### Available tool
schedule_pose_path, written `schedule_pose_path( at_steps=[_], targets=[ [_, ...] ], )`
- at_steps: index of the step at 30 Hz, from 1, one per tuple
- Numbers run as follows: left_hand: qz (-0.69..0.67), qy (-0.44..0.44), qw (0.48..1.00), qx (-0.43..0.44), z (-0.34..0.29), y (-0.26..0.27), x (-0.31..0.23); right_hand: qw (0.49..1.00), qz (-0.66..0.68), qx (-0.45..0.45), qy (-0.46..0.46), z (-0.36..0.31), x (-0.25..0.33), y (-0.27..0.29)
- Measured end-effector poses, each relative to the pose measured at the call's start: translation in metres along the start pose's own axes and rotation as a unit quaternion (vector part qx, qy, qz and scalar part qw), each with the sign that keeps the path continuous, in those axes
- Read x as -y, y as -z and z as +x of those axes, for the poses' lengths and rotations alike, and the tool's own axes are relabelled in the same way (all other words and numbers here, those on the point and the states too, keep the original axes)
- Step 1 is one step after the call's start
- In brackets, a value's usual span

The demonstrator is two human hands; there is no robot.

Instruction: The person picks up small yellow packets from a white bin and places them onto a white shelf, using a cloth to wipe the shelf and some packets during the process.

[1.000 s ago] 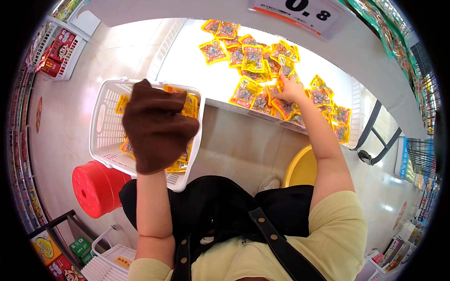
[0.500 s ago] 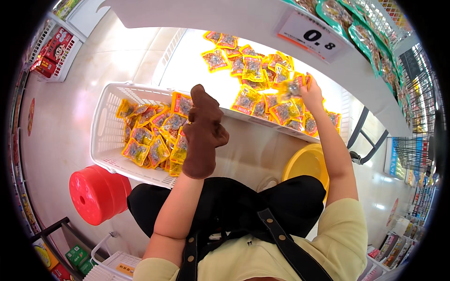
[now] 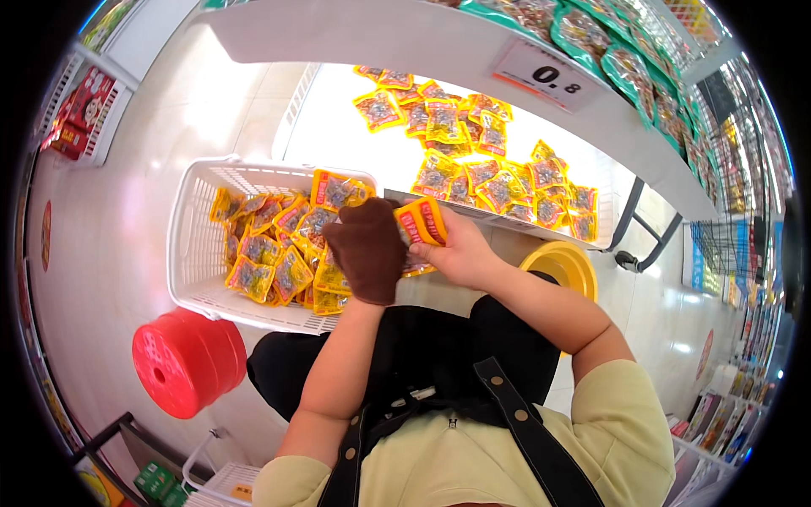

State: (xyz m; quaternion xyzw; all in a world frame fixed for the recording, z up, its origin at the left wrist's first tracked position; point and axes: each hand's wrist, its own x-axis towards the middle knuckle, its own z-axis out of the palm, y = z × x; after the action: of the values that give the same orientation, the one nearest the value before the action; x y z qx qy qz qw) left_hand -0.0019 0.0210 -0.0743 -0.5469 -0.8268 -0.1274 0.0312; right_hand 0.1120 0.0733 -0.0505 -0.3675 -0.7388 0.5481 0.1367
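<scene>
Okay, got at least one yellow-and-red packet (image 3: 420, 222) gripped between thumb and fingers of the bare right hand (image 3: 463, 250), just beside the brown-gloved left hand (image 3: 368, 253); can't tell the state of the gloved fingers, seen only from the back; see loads of similar packets (image 3: 290, 272) heaped in the white basket (image 3: 196, 264) on the left, plus others (image 3: 442, 118) scattered over the white display tray (image 3: 334, 144); spot a red stool (image 3: 187, 363) near the basket and a yellow tub (image 3: 568, 264) by the right forearm (image 3: 553, 313).

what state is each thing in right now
left hand, brown-gloved, grip unclear
right hand, bare, gripping yellow packet
yellow packet, held, partly hidden
white basket, open-topped, partly filled with packets
white shelf, brightly lit, partly covered
red stool, seemingly upright
</scene>
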Motion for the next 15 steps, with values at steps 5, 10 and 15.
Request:
schedule_pose_path(
  at_steps=[5,10,15],
  targets=[
    [-0.24,-0.01,0.965,-0.108,0.032,-0.005,0.043,0.999,-0.01,-0.018,0.042,0.008,0.009,-0.004],
    [-0.053,-0.122,0.988,-0.072,0.035,0.016,0.029,0.998,-0.038,-0.01,0.048,0.021,0.001,0.006],
    [-0.255,-0.179,0.949,-0.05,0.031,-0.004,0.025,0.996,0.074,-0.051,-0.003,0.02,-0.001,-0.005]
  ],
)
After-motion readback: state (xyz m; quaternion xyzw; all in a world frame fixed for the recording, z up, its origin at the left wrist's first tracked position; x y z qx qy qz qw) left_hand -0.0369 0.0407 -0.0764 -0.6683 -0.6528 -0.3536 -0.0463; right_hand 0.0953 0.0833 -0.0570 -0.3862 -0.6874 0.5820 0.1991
